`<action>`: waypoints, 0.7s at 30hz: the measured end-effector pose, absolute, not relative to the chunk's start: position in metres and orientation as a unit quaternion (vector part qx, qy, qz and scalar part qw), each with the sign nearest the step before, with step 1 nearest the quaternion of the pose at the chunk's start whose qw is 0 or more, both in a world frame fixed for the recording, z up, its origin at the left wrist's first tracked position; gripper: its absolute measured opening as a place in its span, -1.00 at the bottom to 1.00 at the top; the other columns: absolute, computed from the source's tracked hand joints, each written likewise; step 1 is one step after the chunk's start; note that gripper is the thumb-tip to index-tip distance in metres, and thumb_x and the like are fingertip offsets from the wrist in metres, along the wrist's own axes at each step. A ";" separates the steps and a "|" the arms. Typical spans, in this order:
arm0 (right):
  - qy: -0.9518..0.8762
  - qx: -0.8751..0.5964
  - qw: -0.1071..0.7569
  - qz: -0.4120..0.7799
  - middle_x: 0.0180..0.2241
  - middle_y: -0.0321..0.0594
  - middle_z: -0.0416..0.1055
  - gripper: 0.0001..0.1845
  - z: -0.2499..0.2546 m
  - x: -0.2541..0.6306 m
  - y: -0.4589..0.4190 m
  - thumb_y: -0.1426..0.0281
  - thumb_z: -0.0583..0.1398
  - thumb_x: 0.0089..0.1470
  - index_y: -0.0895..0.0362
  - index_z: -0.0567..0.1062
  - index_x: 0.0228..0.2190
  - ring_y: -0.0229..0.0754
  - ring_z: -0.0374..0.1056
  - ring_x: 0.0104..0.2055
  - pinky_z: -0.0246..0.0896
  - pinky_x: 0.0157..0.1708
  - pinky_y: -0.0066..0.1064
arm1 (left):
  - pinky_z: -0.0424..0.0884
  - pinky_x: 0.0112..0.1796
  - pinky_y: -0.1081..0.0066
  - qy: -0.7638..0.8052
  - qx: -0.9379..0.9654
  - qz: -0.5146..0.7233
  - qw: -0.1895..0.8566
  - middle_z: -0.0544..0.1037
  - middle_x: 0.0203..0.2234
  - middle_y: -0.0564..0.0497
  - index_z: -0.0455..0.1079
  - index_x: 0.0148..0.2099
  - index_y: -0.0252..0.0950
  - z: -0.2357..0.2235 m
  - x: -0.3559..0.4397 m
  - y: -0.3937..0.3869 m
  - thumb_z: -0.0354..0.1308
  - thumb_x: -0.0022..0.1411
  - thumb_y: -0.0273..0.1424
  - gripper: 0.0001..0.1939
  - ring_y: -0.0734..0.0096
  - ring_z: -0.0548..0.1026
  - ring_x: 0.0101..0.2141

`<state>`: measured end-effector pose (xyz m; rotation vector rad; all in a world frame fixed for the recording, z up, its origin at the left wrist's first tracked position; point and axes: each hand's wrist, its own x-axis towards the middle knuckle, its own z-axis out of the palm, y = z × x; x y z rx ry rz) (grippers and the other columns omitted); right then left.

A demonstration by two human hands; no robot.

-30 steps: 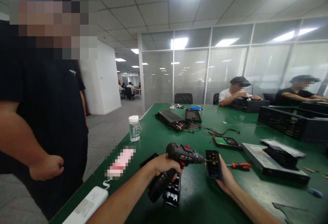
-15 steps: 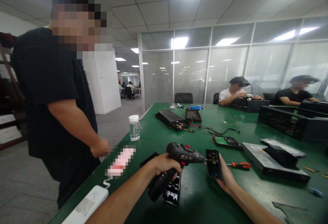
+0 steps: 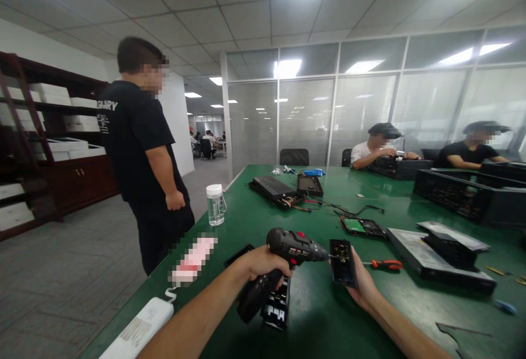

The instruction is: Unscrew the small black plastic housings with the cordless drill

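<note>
My left hand [image 3: 267,265] is wrapped round the grip of a black cordless drill [image 3: 293,246], which points to the right. The drill's bit reaches the open face of a small black rectangular housing [image 3: 343,266] with brassy parts inside. Gripping that housing from its right side is my right hand [image 3: 364,282]; it is tilted up off the table. Whether the bit sits in a screw cannot be told. Below the drill lies another black open casing [image 3: 277,307], partly covered by the drill's handle. An orange and black screwdriver [image 3: 386,265] rests just right of my right hand.
On the green table [image 3: 312,326] are a water bottle [image 3: 215,205], a white power strip [image 3: 142,326], a blurred pink item [image 3: 193,260], a silver drive [image 3: 439,260] and a green circuit board [image 3: 356,226]. Black computer cases [image 3: 472,194] stand at right near two seated people; another person [image 3: 143,156] stands left.
The standing person at left has moved farther back from the table, uncovering the shelves behind. My hands, the drill and the housing look almost unmoved.
</note>
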<state>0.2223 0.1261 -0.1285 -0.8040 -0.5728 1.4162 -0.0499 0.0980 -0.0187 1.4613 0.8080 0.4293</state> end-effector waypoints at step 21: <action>-0.246 -0.367 0.650 0.619 -0.42 -0.23 0.47 -0.60 -0.124 0.220 0.125 0.11 0.17 -0.13 0.11 0.43 -0.29 -0.09 0.39 -0.32 0.31 -0.36 -0.31 | 0.26 -0.60 0.45 0.371 0.635 0.189 0.651 0.36 -0.72 0.07 0.36 -0.43 -0.39 -0.019 -0.049 0.098 0.16 -0.24 -0.41 -0.78 0.49 0.32 -0.68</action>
